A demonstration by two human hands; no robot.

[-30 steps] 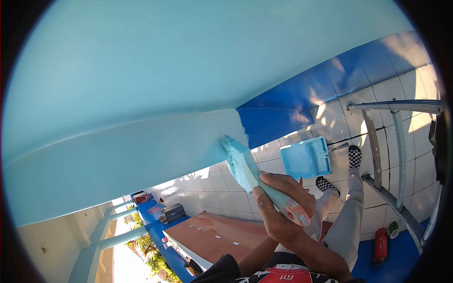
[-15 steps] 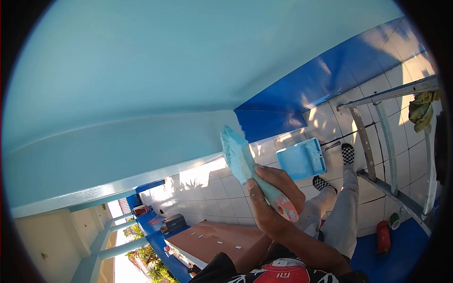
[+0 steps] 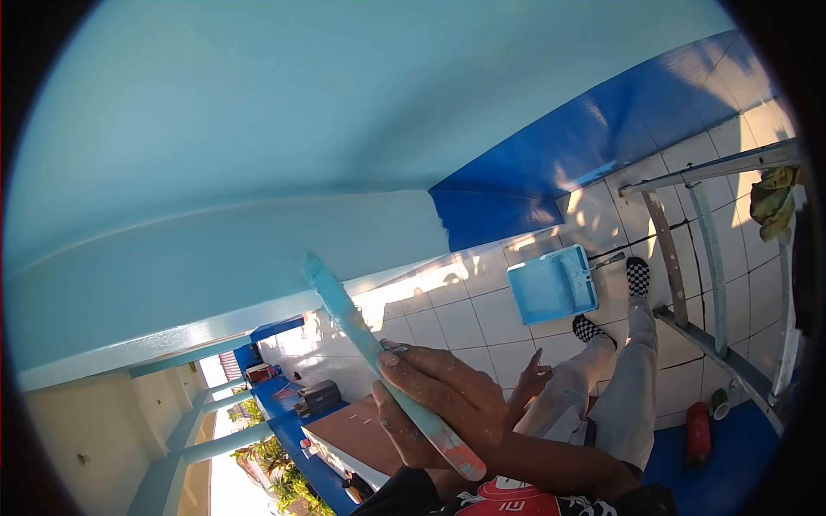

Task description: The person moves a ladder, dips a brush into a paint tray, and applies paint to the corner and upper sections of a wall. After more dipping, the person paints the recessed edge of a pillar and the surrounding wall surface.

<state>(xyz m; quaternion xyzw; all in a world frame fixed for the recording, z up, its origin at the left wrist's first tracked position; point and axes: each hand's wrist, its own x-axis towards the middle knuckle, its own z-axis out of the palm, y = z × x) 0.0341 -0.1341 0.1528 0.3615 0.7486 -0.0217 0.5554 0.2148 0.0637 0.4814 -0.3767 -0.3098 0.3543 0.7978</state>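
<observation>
The right hand (image 3: pixel 460 391) has its grip pinched around the paintbrush (image 3: pixel 354 322), bristles (image 3: pixel 315 267) at or just off the pale-blue beam (image 3: pixel 206 267). It should feel light; its stiff handle (image 3: pixel 437 433) gives best hold, those paint-wet bristles being soft, slippery. The left hand (image 3: pixel 528 383) looks bare.

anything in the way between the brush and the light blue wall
Nothing visible: the right hand holds the brush with its tip over the wall in view; contact is unclear.

Right grip (image 3: pixel 452 391) holds 1 paintbrush (image 3: pixel 354 320); tray (image 3: pixel 533 290) on floor (image 3: pixel 492 316).
</observation>
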